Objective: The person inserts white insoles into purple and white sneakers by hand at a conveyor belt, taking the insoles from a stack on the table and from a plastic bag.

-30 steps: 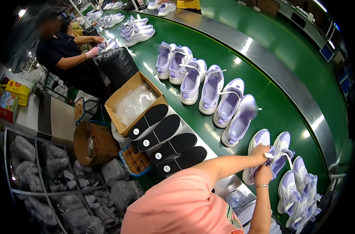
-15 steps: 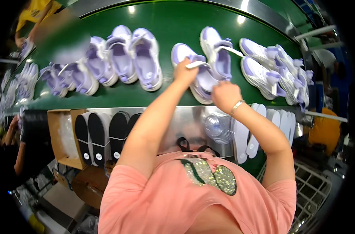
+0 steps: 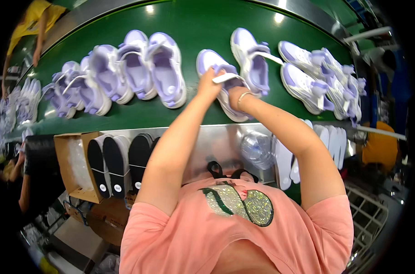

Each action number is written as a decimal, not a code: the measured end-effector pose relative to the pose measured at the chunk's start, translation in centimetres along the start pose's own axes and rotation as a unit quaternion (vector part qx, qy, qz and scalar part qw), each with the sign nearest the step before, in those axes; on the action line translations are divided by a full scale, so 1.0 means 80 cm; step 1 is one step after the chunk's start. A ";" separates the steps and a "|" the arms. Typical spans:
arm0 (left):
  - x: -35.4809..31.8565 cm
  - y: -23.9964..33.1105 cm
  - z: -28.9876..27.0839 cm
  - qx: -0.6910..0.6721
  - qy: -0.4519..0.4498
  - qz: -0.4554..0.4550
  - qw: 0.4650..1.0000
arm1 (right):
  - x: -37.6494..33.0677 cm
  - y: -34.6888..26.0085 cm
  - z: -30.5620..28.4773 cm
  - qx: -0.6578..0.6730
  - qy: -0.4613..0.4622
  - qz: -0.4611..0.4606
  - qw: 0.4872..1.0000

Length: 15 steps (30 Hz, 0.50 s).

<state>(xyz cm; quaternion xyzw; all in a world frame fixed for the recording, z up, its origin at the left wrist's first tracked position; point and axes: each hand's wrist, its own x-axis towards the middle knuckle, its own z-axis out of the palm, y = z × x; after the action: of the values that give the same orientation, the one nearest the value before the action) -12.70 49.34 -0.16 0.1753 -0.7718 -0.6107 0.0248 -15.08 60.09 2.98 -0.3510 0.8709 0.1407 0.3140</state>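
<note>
A white and lilac sneaker (image 3: 209, 58) lies on the green work surface (image 3: 207, 27), toe pointing away from me. My left hand (image 3: 208, 86) is closed round its left side, close to the white strap (image 3: 225, 77). My right hand (image 3: 238, 97) reaches into the opening, and its fingers are hidden inside the shoe. Just to the right stands a second sneaker (image 3: 244, 43) of the same kind, its strap sticking out to the right.
More lilac sneakers (image 3: 164, 68) stand in a row at left, others (image 3: 303, 86) at right. Along the near ledge are black insoles (image 3: 114, 157), a cardboard box (image 3: 89, 180), clear round plastic pieces (image 3: 256, 148) and white insoles (image 3: 282, 162). A person in yellow (image 3: 34, 20) is at far left.
My right hand has moved from the sneaker's heel edge into its opening. My left hand stays on the shoe. The row of sneakers at left has shifted slightly left in view.
</note>
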 end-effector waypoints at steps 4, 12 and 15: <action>-0.004 0.001 -0.003 0.027 -0.026 -0.040 0.998 | 0.032 0.013 0.028 -0.137 -0.086 -0.098 0.982; -0.016 0.010 0.000 0.094 0.038 0.007 0.995 | 0.009 0.002 0.024 -0.182 -0.072 0.017 0.980; -0.020 0.020 -0.016 0.087 0.033 -0.027 0.995 | 0.009 -0.003 0.010 -0.199 -0.112 -0.036 0.973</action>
<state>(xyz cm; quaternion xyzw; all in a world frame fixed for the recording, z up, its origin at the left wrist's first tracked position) -11.22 48.95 1.96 0.2177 -0.8159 -0.5353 0.0181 -14.99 59.90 1.89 -0.4195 0.7713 0.3388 0.3382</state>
